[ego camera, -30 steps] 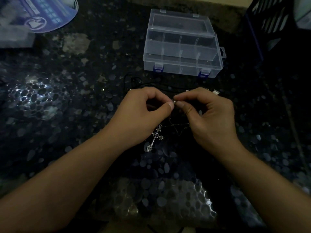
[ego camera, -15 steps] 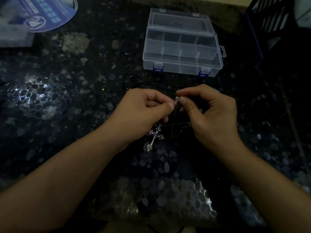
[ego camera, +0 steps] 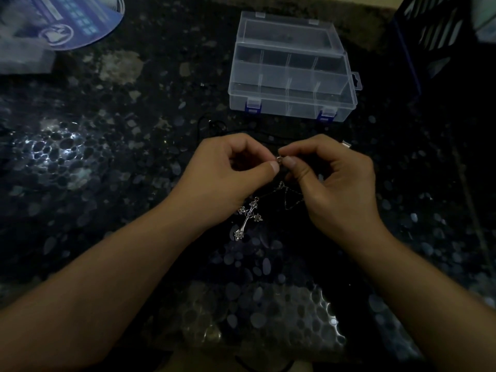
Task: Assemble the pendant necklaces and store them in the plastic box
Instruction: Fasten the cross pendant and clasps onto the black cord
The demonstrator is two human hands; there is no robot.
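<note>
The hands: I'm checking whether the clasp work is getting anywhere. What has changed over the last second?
Very little. The left hand and right hand lifted slightly half a second ago, then came back, fingertips pinching the small ring throughout. The chain shifted a touch. The cross pendant and the plastic box stayed put.

table (ego camera: 80, 162): dark pebbled | on it: plastic box (ego camera: 292, 73), cross pendant (ego camera: 248, 218)

clasp (ego camera: 279, 158) too small, crate (ego camera: 440, 36) cropped
</note>
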